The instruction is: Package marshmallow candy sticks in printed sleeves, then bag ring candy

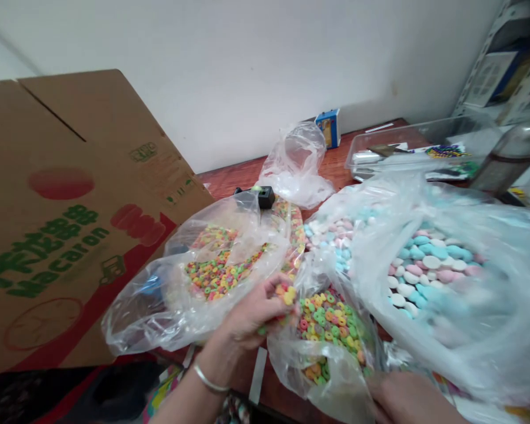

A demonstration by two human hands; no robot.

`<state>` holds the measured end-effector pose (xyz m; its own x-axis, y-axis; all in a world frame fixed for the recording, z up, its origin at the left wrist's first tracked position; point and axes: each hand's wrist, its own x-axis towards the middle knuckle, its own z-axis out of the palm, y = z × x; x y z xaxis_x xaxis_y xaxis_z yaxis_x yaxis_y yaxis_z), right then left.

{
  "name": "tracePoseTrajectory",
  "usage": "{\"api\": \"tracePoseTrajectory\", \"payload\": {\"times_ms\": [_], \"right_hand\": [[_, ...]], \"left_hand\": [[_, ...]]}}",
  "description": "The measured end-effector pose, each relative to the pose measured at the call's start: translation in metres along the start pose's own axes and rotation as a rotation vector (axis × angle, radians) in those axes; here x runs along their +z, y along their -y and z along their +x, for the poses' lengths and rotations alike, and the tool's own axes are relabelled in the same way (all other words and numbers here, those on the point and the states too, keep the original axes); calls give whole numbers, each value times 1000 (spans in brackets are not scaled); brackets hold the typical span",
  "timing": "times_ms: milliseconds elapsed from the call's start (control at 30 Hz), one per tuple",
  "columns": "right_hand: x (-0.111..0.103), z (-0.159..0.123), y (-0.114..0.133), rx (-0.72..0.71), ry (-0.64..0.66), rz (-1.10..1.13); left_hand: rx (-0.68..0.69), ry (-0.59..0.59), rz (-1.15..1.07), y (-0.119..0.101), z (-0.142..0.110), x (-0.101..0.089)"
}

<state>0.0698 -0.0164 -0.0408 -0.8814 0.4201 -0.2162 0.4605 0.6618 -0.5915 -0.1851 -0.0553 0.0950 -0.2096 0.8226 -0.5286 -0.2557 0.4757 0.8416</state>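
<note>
My left hand (254,312), a thin bracelet on its wrist, is closed around a clump of coloured ring sweets (287,293) at the mouth of a small clear bag (331,335) partly filled with the same rings. My right hand (406,399) sits at the bottom edge under that bag and appears to hold its lower side; its fingers are mostly hidden. A larger clear bag of coloured rings (212,274) lies just left of my left hand. To the right a big clear bag of pink, white and blue sweets (428,265) lies open.
A large brown cardboard box (66,218) printed in green and red fills the left. On the wooden table (234,176) lie an empty clear bag (295,168), a small black device (265,196), a small blue box (329,126) and a clear plastic tray (424,147).
</note>
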Motion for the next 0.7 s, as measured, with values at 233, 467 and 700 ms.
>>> {"api": "tracePoseTrajectory", "payload": {"times_ms": [233,467,700], "right_hand": [[-25,0,13,123,252,-112],[-27,-4,16,16,227,11],[-24,-1,24,-62,-60,89]], "left_hand": [[-159,29,-250,65,37,34],[-149,16,-444,74,27,24],[-192,-29,-689,83,28,23]]}}
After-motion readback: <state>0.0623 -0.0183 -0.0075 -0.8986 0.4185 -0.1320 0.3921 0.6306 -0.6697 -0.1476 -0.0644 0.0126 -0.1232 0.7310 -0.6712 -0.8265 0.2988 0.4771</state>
